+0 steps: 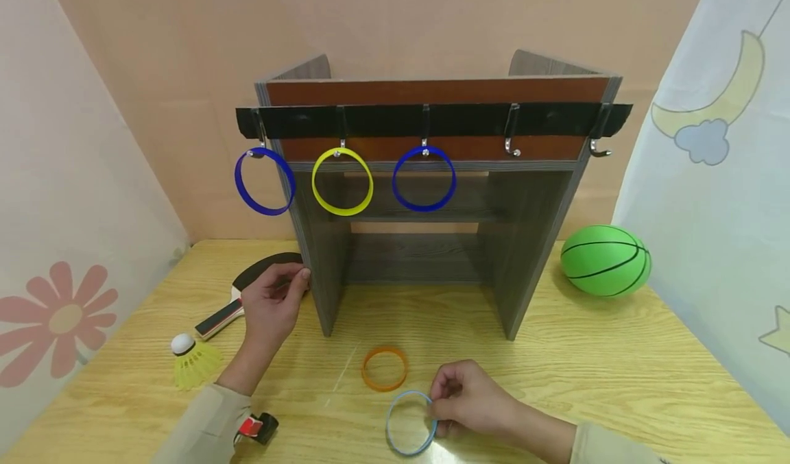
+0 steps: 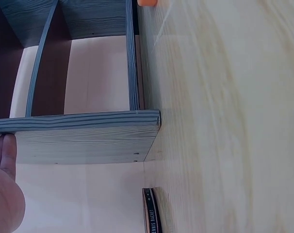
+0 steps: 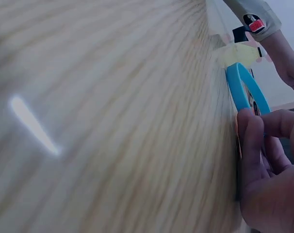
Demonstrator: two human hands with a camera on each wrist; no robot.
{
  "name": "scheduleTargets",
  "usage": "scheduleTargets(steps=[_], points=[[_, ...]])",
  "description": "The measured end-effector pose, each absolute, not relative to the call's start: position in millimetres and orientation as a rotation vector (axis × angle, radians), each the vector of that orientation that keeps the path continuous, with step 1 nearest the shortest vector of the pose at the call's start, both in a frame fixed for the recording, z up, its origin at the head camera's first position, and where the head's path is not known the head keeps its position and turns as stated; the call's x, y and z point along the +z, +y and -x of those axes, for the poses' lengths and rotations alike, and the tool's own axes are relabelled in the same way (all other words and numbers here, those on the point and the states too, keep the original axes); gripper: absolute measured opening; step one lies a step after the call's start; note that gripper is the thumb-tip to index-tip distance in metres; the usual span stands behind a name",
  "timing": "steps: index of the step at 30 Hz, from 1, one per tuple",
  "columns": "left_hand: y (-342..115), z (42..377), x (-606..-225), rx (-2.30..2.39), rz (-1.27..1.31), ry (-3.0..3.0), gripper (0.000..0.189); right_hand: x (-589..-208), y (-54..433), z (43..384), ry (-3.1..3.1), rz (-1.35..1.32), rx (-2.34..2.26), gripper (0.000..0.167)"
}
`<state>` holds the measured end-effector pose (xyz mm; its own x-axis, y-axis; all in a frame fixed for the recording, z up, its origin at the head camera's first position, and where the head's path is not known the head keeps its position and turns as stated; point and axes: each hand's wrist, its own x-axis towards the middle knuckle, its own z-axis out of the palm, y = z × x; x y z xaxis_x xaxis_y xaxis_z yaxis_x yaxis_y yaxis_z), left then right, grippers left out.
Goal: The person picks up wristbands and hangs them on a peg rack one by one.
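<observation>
The right hand [image 1: 472,399] pinches the light blue ring [image 1: 411,423] at its right edge, fingers curled around the band; the ring lies flat on the table [image 1: 617,368], or is just lifted at that edge, which I cannot tell. Just beyond this grip, a little to the left, the orange ring [image 1: 385,368] lies on the table, apart from the blue one. Farther left, the left hand [image 1: 274,303] rests with bent fingers against the front edge of the rack [image 1: 432,176] side panel and steadies it. I judge the step to be picking up the light blue ring. The next move calls for lifting it clear and carrying it up and away to a free hook [image 1: 512,142], right of the three hooks that already carry rings.
</observation>
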<state>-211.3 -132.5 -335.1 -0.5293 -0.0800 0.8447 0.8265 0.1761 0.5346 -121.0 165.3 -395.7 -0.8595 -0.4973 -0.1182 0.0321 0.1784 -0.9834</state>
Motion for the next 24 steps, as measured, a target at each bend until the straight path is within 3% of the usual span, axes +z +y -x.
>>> scheduleTargets(steps=[11,24], points=[[-132,211,-334,-1.471,0.717,-1.670,0.007,-381,196,118,1.911,0.461,-1.820,0.016],[-134,212,-335,-1.456,0.723,-1.683,0.010,-341,223,124,1.971,0.595,-1.923,0.006]])
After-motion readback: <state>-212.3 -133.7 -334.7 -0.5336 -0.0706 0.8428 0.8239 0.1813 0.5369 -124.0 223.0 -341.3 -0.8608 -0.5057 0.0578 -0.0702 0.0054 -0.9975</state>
